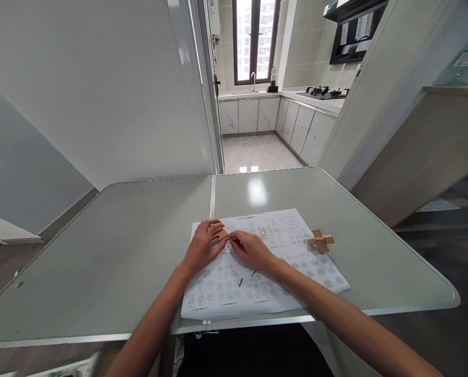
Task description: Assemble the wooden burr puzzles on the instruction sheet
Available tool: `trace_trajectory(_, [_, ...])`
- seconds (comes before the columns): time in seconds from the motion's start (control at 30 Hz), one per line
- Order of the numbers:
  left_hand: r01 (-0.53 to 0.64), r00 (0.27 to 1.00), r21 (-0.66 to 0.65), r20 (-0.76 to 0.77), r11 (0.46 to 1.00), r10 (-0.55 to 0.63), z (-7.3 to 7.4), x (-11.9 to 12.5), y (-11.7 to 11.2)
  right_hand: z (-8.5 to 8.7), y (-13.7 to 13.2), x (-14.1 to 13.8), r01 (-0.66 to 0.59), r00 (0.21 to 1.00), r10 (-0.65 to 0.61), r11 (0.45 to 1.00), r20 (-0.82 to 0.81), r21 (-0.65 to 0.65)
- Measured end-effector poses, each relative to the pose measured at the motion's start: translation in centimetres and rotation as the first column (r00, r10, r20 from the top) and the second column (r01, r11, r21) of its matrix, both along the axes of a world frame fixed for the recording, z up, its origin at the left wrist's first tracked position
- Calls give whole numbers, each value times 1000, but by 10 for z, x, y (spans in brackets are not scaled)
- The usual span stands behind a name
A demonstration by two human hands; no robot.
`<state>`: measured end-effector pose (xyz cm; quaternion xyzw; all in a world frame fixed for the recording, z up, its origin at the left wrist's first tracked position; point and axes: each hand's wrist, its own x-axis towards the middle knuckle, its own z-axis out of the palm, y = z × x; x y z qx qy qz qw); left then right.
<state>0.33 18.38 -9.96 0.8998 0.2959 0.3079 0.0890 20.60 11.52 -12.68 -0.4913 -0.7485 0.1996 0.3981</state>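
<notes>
The wooden piece (220,235) was at 10 o'clock from the middle of the printed sheet (265,309), partly hidden by fingers. The left hand (205,243) had its grip closed around it; if that loosened under pressure, the piece might twist or drop onto the counter (80,262). The right hand (252,248) had its fingertips bunched at the piece's right end; I could not tell whether its grip grasped anything. The right forearm (316,290) crossed over the sheet, so a sideways sweep could drag the paper and shift the cross-shaped wooden block (319,242) straddling its edge at 2 o'clock. Beyond, toward 1 o'clock, the kitchen cabinets (321,133) were closed, contents hidden.
</notes>
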Motion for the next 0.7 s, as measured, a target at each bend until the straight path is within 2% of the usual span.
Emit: trace_trajectory(0.7, [11,1000,-3,3,1000,-11,-2,0,-1,3,-1,0,3,1000,-2,1000,28,-21])
